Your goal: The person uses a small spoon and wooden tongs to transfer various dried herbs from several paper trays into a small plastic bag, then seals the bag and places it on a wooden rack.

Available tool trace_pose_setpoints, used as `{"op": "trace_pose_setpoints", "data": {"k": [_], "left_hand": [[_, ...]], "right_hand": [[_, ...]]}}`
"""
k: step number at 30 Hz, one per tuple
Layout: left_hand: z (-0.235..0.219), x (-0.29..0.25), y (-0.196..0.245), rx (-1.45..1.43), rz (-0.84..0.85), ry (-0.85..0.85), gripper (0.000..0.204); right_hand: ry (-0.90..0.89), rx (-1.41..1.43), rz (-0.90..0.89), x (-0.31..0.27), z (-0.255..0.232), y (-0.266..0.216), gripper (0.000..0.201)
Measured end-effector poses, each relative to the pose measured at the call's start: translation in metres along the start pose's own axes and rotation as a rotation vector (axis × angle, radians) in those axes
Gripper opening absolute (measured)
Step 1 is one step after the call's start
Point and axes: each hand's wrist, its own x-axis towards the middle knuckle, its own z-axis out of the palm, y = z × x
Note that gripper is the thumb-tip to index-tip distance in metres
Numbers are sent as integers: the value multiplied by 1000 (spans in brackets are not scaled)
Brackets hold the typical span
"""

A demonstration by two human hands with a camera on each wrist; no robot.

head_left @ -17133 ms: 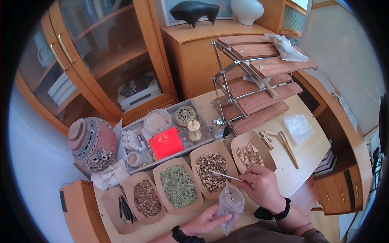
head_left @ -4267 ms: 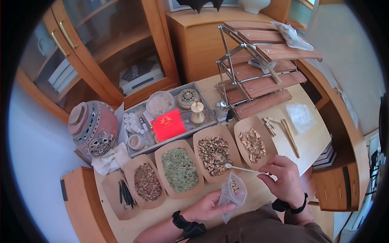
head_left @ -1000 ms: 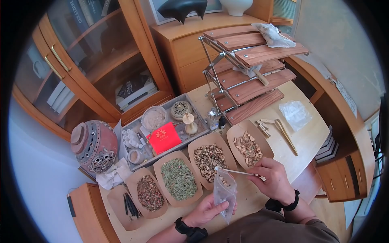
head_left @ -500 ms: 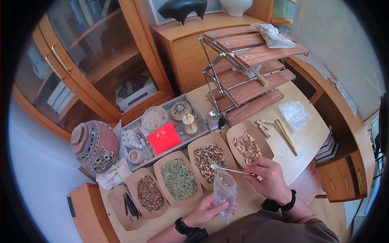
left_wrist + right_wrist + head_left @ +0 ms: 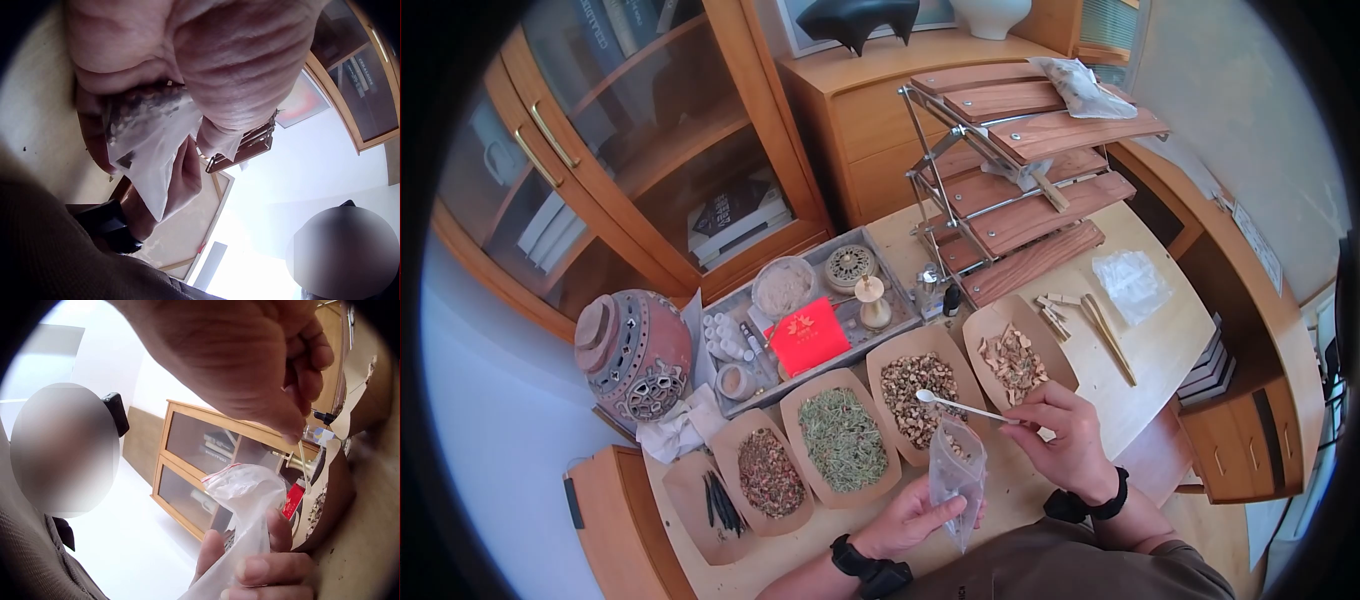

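Note:
My left hand (image 5: 912,520) grips a clear zip bag (image 5: 956,472) below the tray of brown-and-cream pieces (image 5: 915,385); dark bits lie inside the bag (image 5: 150,119) in the left wrist view. My right hand (image 5: 1068,440) pinches the handle of a small white spoon (image 5: 962,405), its bowl over that tray's lower part, above the bag's mouth. In the right wrist view the right hand (image 5: 250,369) is above the bag (image 5: 250,494), whose mouth stands apart from the spoon (image 5: 304,464). Whether the spoon's bowl holds anything I cannot tell.
Paper trays hold wood chips (image 5: 1012,362), green herb (image 5: 843,440), reddish bits (image 5: 770,472) and dark pods (image 5: 722,503). Behind are a grey tray (image 5: 880,345) with a red packet (image 5: 808,338), a slatted wooden rack (image 5: 1040,215), tweezers (image 5: 1108,340) and a patterned jar (image 5: 640,350).
Since a second ago, the spoon has moved from the bag's mouth up and left, over the tray. The left hand still holds the bag in much the same place.

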Motion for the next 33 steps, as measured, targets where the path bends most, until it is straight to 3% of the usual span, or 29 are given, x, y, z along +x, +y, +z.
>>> {"op": "trace_pose_setpoints", "data": {"k": [5, 8, 11, 13, 16, 19, 22, 26, 28, 31, 33], "left_hand": [[1, 0, 2, -18, 0, -2, 44], [0, 0, 1, 26, -14, 2, 55], [0, 1, -1, 16, 9, 4, 51], [-2, 0, -4, 26, 30, -15, 34], [-2, -1, -2, 95, 20, -38, 41], [5, 0, 3, 40, 30, -21, 28], [6, -2, 6, 102, -19, 10, 27], [2, -3, 2, 109, -34, -22, 29], [0, -4, 1, 146, -66, 1, 45], [4, -4, 6, 112, -16, -10, 37], [1, -2, 5, 138, -27, -8, 44]], "right_hand": [[8, 25, 10, 0, -4, 0, 21], [55, 45, 49, 0, -8, -2, 20], [-7, -54, -2, 2, -23, -7, 19], [-75, -119, -7, 3, -31, -11, 18], [-105, -135, 11, 3, -39, -17, 18], [-147, -72, 39, 1, -40, -17, 17], [-210, 19, 47, 2, -41, -18, 14], [-270, 5, 28, 4, -36, -15, 12], [-248, -19, 3, 5, -26, -12, 12], [-240, -34, -46, 9, -11, -9, 14], [-186, -49, -54, 13, -4, -8, 15]]}}
